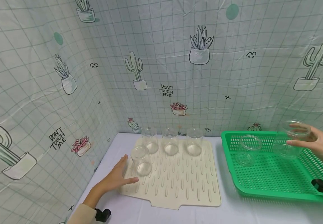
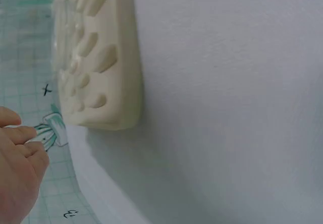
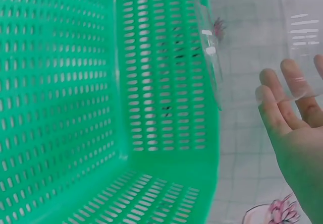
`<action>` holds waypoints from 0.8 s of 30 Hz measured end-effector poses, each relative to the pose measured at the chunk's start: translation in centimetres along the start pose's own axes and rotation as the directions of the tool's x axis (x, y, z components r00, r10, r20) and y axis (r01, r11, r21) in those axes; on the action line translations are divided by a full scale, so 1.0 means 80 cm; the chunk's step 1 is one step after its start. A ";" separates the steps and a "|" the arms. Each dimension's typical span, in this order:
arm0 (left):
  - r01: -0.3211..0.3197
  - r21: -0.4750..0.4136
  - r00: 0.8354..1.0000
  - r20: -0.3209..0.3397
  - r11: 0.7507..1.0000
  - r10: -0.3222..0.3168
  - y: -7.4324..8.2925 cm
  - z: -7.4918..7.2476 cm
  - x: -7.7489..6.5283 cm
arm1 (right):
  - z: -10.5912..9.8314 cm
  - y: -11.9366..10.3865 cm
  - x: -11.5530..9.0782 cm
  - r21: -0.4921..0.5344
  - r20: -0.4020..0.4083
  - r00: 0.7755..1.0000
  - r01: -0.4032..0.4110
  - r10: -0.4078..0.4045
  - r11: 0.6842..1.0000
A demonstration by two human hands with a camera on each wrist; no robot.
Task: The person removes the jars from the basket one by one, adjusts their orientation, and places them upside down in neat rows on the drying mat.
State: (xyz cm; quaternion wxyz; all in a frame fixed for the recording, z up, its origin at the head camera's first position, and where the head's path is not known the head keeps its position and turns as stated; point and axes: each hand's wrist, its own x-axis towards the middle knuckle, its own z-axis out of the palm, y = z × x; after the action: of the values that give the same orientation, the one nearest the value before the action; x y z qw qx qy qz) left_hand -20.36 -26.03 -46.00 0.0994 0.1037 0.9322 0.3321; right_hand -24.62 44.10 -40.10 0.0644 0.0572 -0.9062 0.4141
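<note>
My right hand (image 1: 322, 143) grips a clear plastic jar (image 1: 288, 152) over the right part of the green basket (image 1: 231, 172), thumb on the near side and fingers behind. In the right wrist view, the fingers (image 3: 275, 108) lie against the jar's see-through wall. A second clear jar (image 1: 245, 160) is inside the basket. My left hand (image 1: 116, 177) is spread at the left edge of the cream ridged drying mat (image 1: 183, 186), thumb and fingers apart, beside the front-left clear jar (image 1: 141, 161).
Along the back of the mat stand three more clear jars, the left one (image 1: 151, 146), the middle one (image 1: 171, 147) and the right one (image 1: 194, 147). A white table (image 1: 139, 214) lies under everything. A cactus-print cloth (image 1: 161, 68) hangs behind and to the left.
</note>
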 end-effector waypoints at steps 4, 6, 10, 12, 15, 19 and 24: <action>-0.015 -0.023 1.000 -0.026 1.000 0.014 0.007 -0.012 -0.001 | -0.002 -0.012 -0.001 0.004 -0.017 0.999 0.027 -0.027 1.000; -0.021 -0.012 0.999 -0.043 1.000 0.020 0.010 -0.018 -0.001 | -0.003 -0.020 -0.001 -0.004 -0.021 0.999 0.038 -0.039 0.999; -0.046 -0.024 0.995 -0.091 0.999 0.043 0.017 -0.033 -0.001 | -0.005 -0.038 -0.001 -0.015 -0.014 0.998 0.060 -0.060 0.998; -0.060 -0.038 0.992 -0.116 0.997 0.055 0.023 -0.041 -0.001 | -0.006 -0.045 -0.001 -0.001 -0.007 0.998 0.066 -0.066 0.998; -0.084 -0.050 0.987 -0.145 0.995 0.076 0.031 -0.053 0.000 | -0.008 -0.057 0.000 0.011 0.000 0.997 0.078 -0.078 0.997; -0.128 -0.063 0.978 -0.173 0.990 0.116 0.045 -0.063 0.003 | -0.007 -0.075 0.001 0.006 -0.009 0.996 0.089 -0.089 0.996; -0.201 -0.104 0.968 -0.177 0.974 0.180 0.066 -0.069 0.010 | -0.003 -0.102 0.002 0.011 -0.025 0.991 0.129 -0.129 0.992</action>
State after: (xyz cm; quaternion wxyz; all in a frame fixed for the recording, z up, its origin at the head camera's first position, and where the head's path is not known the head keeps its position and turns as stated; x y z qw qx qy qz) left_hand -21.84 -25.13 -38.55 -0.0049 0.1587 0.9010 0.4036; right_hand -23.49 38.92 -33.86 0.1015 0.1111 -0.8972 0.4152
